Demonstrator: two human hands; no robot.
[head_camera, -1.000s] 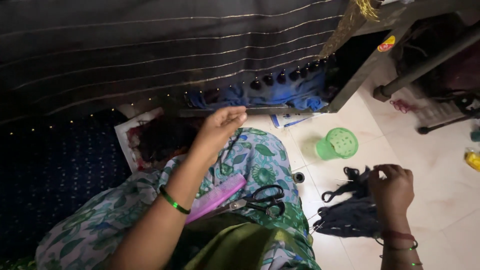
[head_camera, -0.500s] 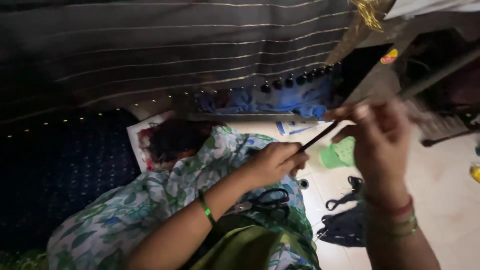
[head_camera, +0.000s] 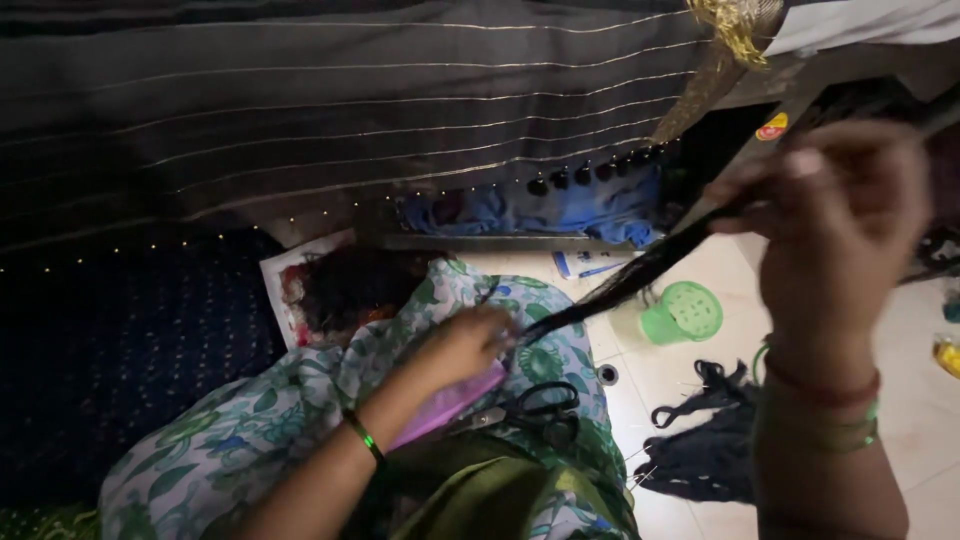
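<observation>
Tension now: your right hand (head_camera: 835, 215) has risen, fingers pinching the black thread bundle (head_camera: 620, 285) taut from your left hand (head_camera: 462, 345), whose fingers pinch its lower end

Both hands at work, one low, one raised

The left hand (head_camera: 462, 345) lies low over the lap, fingers curled and pinched shut, forearm running back toward the near left with a green bangle at the wrist. The right hand (head_camera: 840, 215) is lifted high at the right, blurred, fingers pinched together, wrist ringed with bangles, forearm upright.
</observation>
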